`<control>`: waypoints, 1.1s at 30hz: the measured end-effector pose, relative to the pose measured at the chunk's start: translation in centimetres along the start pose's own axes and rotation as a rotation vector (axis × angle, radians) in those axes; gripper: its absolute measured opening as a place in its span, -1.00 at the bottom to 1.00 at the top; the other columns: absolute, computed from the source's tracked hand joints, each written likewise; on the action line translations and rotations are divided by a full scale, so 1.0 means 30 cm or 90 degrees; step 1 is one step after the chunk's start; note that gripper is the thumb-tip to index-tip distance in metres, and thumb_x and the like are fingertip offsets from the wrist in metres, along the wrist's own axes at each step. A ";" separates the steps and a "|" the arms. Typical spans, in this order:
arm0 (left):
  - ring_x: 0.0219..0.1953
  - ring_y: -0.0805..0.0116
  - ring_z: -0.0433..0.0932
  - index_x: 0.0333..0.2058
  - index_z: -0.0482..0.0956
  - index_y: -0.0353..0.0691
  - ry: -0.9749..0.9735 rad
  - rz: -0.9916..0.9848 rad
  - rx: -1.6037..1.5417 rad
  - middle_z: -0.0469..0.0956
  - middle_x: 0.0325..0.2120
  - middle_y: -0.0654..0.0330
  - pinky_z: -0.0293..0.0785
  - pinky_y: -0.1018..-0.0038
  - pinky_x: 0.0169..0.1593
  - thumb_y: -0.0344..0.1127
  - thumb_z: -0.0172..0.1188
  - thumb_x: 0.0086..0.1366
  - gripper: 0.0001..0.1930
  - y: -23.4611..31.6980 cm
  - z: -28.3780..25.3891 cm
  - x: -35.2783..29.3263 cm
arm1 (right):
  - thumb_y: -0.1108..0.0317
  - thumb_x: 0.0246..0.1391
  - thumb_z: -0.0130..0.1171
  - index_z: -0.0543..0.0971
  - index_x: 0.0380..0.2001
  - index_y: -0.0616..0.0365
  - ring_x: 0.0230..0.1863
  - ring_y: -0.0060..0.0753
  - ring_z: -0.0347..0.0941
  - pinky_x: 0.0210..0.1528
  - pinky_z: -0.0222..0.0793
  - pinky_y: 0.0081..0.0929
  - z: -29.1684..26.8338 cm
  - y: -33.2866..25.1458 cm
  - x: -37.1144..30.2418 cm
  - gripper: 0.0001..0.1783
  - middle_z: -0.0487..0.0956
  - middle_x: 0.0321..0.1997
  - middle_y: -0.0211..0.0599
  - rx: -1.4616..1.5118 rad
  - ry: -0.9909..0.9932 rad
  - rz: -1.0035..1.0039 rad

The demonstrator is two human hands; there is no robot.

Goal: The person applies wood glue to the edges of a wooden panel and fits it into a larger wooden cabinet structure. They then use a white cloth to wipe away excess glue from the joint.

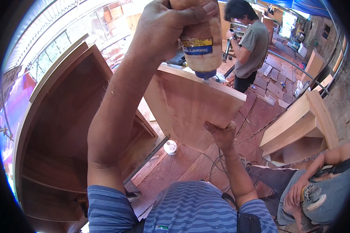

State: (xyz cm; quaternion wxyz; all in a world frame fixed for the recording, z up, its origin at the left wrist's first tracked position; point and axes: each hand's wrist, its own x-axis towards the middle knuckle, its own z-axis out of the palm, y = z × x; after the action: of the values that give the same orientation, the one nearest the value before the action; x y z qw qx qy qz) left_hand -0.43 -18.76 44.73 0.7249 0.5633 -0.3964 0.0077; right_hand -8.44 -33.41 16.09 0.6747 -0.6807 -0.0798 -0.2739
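A glue bottle (203, 50) is held upside down in my left hand (171, 29), whose fingers wrap round its upper part. Its blue cap and nozzle point down at the top edge of a wooden panel (198, 103), close to or touching the wood. My right hand (223, 135) grips the panel's lower right side, thumb on the near face and the other fingers out of sight behind. The panel stands on edge, tilted, with its broad face toward me. To its left is a large curved wooden cabinet (58, 136).
A person (251, 42) stands beyond the panel with a tool in hand. At lower right another person (319, 190) holds a power sander (314, 197). An open wooden drawer unit (299, 130) lies at right. A white tub (170, 147) and cables (217, 165) are on the floor.
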 end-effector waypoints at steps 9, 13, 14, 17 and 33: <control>-0.29 0.34 0.59 -0.12 0.47 -0.38 -0.010 0.001 -0.007 0.55 -0.33 0.14 0.56 0.40 -0.16 -0.39 0.30 0.18 -0.67 0.002 -0.028 0.004 | 0.53 -0.07 0.39 0.64 -0.31 0.30 -0.29 -0.65 0.53 -0.24 0.46 -0.60 0.004 0.000 -0.004 -0.80 0.66 -0.32 -0.35 0.028 -0.010 0.001; -0.29 0.36 0.58 -0.11 0.46 -0.41 -0.073 0.024 -0.056 0.56 -0.33 0.13 0.56 0.42 -0.17 -0.40 0.30 0.17 -0.66 -0.005 0.022 0.006 | 0.52 -0.07 0.39 0.63 -0.31 0.30 -0.29 -0.65 0.52 -0.24 0.46 -0.60 0.006 0.003 -0.007 -0.79 0.66 -0.31 -0.35 0.039 -0.012 0.008; -0.28 0.38 0.58 -0.11 0.46 -0.42 -0.037 -0.011 0.008 0.57 -0.32 0.12 0.56 0.42 -0.16 -0.38 0.31 0.17 -0.65 0.006 0.053 0.005 | 0.52 -0.06 0.39 0.63 -0.31 0.30 -0.28 -0.65 0.52 -0.24 0.46 -0.61 0.001 0.004 -0.008 -0.79 0.66 -0.31 -0.35 0.038 -0.009 0.006; -0.28 0.40 0.59 -0.11 0.47 -0.42 -0.078 -0.005 0.025 0.57 -0.31 0.11 0.56 0.44 -0.16 -0.36 0.30 0.18 -0.65 0.015 0.088 0.004 | 0.51 -0.06 0.39 0.63 -0.31 0.31 -0.29 -0.65 0.52 -0.25 0.46 -0.61 0.018 -0.028 -0.005 -0.79 0.66 -0.31 -0.35 0.048 -0.005 0.003; -0.31 0.37 0.58 -0.13 0.48 -0.37 -0.042 -0.015 -0.070 0.57 -0.33 0.13 0.56 0.43 -0.20 -0.39 0.31 0.17 -0.68 -0.003 0.118 0.001 | 0.54 -0.11 0.41 0.66 -0.35 0.27 -0.33 -0.67 0.54 -0.27 0.49 -0.64 0.012 -0.029 -0.028 -0.81 0.66 -0.33 -0.38 0.054 -0.002 0.054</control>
State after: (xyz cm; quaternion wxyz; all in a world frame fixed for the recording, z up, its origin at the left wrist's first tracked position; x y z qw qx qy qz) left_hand -2.38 -21.71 44.87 0.7415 0.5272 -0.4131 -0.0409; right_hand -9.47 -32.76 16.48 0.7138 -0.6547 -0.0637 -0.2405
